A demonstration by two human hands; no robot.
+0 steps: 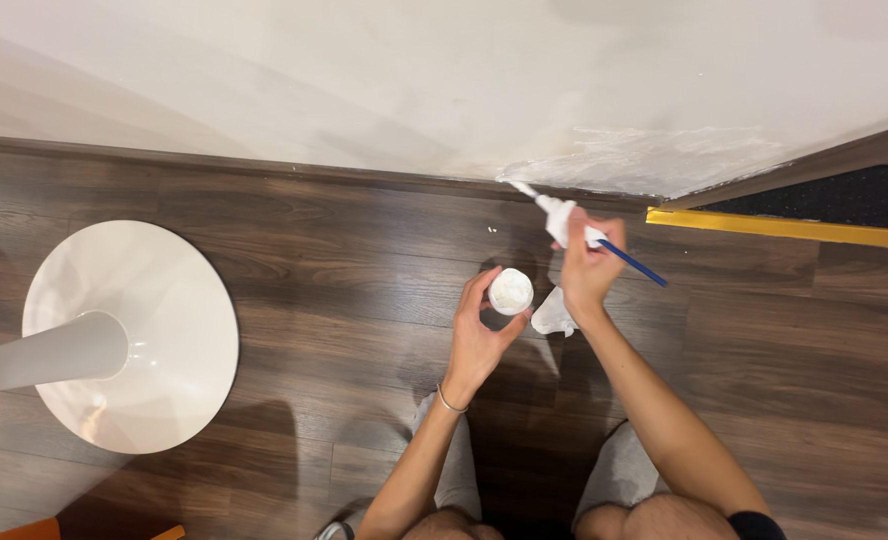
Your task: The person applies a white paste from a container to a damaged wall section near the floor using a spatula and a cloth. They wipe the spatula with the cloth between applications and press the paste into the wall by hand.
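White wall (394,80) fills the upper frame; a rough patch of fresh white filler (654,155) sits low on it, just above the dark baseboard (294,168). Dark wood-plank floor (294,280) below. A white round pedestal base (154,340) with its column stands well apart to the left. A yellow threshold strip (784,228) runs at the right, bordering a dark doorway area.

Person crouches facing the wall, knees at the bottom edge.

Left hand (476,335): closed around a small round white tub (510,291), held upright, open top facing the camera, above the floor in front of the baseboard. Thin bracelet on that wrist.

Right hand (586,270): gripping a blue-handled tool (632,263) together with a white cloth or paper wad (561,215); the tool's white-coated tip (520,187) points at the lower left edge of the filler patch, touching or almost touching it; cannot tell which. A second white wad (552,315) hangs below that hand.

Judgement: the working step looks like spreading filler at the patch edge. Light strokes, tub kept level and close, tip kept off the baseboard.

Room: floor between hands and pedestal is open; to the right the wall corner and threshold strip lie near, so less elbow room there.
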